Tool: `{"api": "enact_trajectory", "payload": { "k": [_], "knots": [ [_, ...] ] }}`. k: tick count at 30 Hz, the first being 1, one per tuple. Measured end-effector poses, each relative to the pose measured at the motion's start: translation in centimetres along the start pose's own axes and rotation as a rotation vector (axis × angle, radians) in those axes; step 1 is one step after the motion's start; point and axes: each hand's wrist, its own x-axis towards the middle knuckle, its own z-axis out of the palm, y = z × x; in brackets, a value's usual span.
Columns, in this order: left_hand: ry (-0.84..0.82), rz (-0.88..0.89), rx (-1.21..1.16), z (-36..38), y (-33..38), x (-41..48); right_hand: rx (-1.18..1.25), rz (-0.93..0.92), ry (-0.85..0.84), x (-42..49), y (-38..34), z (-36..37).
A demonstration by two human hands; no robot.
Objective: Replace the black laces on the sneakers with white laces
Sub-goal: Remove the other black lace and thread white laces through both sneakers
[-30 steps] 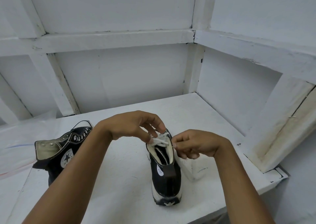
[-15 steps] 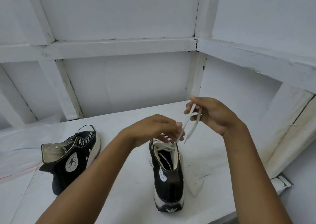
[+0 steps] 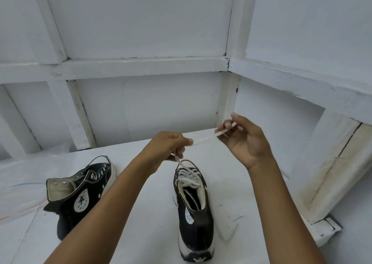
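1. Head view: one sneaker [image 3: 198,217] stands upright on the white worktop [image 3: 153,223], heel toward the person. A white lace [image 3: 203,141] is crossed through the eyelets nearer its toe, and the ones nearer the collar look bare.
2. The left hand [image 3: 171,146] hovers just above the toe end, fingers curled and pinching the lace where it rises out of the eyelets.
3. The right hand [image 3: 244,141] is higher and off to the right, palm toward the camera. Its thumb and fingertips pinch the free end, and the other fingers curl loosely.
4. The lace runs nearly straight between the two hands, so the step in hand looks like drawing one end through and flattening it.
5. To do it well, hold the left pinch close to the eyelet as an anchor, slide the right fingers along to take out twists, and pull only until the crossings sit snug.
6. Match this end against the other side's before threading higher; I cannot tell how much remains there.
7. The second sneaker [image 3: 84,193] lies on its side well to the left with empty-looking eyelets, probably next.
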Motion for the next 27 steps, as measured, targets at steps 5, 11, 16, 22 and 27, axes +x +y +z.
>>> {"api": "enact_trajectory", "payload": {
  "k": [5, 11, 16, 22, 27],
  "knots": [
    [-0.074, -0.100, 0.380, -1.3, -1.3, -1.1, -0.433, 0.118, -0.191, -0.6, 0.9, 0.1],
    [-0.222, -0.100, 0.481, -2.6, 0.2, -3.8, -1.065, 0.229, -0.329, -1.3, 1.0, 1.4],
    [-0.367, -0.125, 0.467, -2.4, 0.3, -5.0, -1.333, 0.306, -0.298, -1.5, 1.8, 2.8],
    [-0.338, -0.166, 0.383, -2.0, -0.3, -5.1, -1.392, 0.379, -0.341, -2.1, 2.2, 3.8],
    [-0.342, -0.180, 0.374, -2.1, -0.2, -5.3, -1.444, 0.388, -0.323, -2.3, 3.2, 4.1]
  ]
}}
